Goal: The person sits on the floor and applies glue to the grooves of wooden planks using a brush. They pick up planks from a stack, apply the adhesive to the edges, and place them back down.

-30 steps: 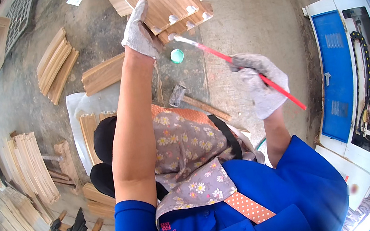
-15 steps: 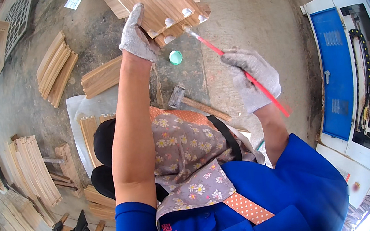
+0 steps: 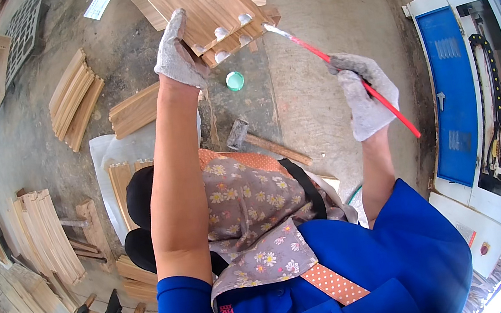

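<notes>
My left hand [image 3: 177, 54], in a whitish work glove, grips the near left edge of a stack of curved wooden boards [image 3: 204, 6]. White dabs of what looks like glue [image 3: 221, 33] sit along the boards' near ends. My right hand [image 3: 369, 92], also gloved, is closed round a thin red-handled brush [image 3: 316, 52]. The brush's white-coated tip meets the right corner of the board ends. Below the boards stands a small round container with a green-white top [image 3: 235, 81].
On the floor lie a hammer [image 3: 238, 134], a curved stack of wood pieces [image 3: 76, 101] and another short stack [image 3: 135, 108]. White sheeting [image 3: 106, 151] lies by my knees. A white machine cabinet with a blue door [image 3: 450, 96] stands at the right. More timber [image 3: 47, 236] is at the left.
My right hand has moved right with the brush. Its tip has shifted from the near end to the right corner, and a white dab shows where it was. My left hand keeps its hold.
</notes>
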The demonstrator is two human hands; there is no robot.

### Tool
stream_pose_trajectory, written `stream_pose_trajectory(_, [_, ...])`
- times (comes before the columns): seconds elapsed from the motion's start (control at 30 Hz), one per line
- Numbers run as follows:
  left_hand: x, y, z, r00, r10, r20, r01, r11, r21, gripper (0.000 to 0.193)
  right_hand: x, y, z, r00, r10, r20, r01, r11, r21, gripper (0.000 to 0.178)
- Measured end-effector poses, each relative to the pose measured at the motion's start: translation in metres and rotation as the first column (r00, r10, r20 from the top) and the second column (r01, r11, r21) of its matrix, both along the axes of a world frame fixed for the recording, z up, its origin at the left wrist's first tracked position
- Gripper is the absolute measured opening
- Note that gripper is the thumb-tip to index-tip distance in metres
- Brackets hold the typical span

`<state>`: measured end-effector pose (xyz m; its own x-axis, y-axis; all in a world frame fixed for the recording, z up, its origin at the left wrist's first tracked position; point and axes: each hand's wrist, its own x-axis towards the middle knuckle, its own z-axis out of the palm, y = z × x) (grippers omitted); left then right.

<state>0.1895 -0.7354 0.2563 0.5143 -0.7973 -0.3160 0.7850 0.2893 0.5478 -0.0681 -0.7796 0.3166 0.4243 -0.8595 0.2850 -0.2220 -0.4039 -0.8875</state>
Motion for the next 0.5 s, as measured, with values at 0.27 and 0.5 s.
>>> stream_pose_trajectory(0.27, [0.003,0.008,0.003,1.000,0.000,-0.016,0.000,1.000,0.009,0.040,-0.011,-0.016,-0.006,0.991,0.064,0.120,-0.067,0.998,0.019,0.016])
stream_pose_trajectory(0.5, [0.013,0.017,0.003,0.999,0.005,0.043,-0.009,0.996,0.087,0.036,-0.001,-0.067,-0.120,0.962,-0.165,0.216,-0.024,0.738,0.674,0.025])
